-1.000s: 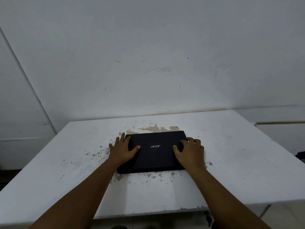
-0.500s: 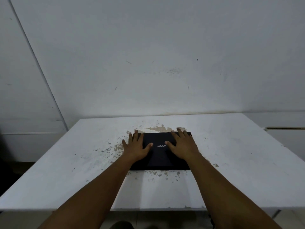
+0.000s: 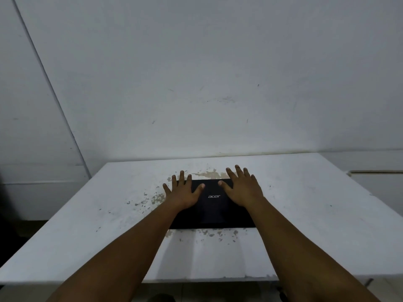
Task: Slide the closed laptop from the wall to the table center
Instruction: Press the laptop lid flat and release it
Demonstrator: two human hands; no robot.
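Note:
A closed black laptop [image 3: 213, 209] with a silver logo lies flat around the middle of the white table [image 3: 305, 225], a short gap away from the wall. My left hand [image 3: 182, 191] rests flat on its left part, fingers spread, fingertips over its far edge. My right hand [image 3: 243, 188] lies flat on its right part, fingers spread past the far edge. Neither hand curls around the laptop. My forearms hide the laptop's two near corners.
The table's paint is chipped in brown patches [image 3: 207, 174] behind, left of and in front of the laptop. A white wall [image 3: 196, 83] rises right behind the table. The table's near edge [image 3: 196, 280] runs below my forearms. A ledge [image 3: 375, 171] sits at the right.
My hands went from gripping the laptop's left and right sides to lying flat on its lid with fingers spread. The laptop sits about where it was on the table; the camera shifted.

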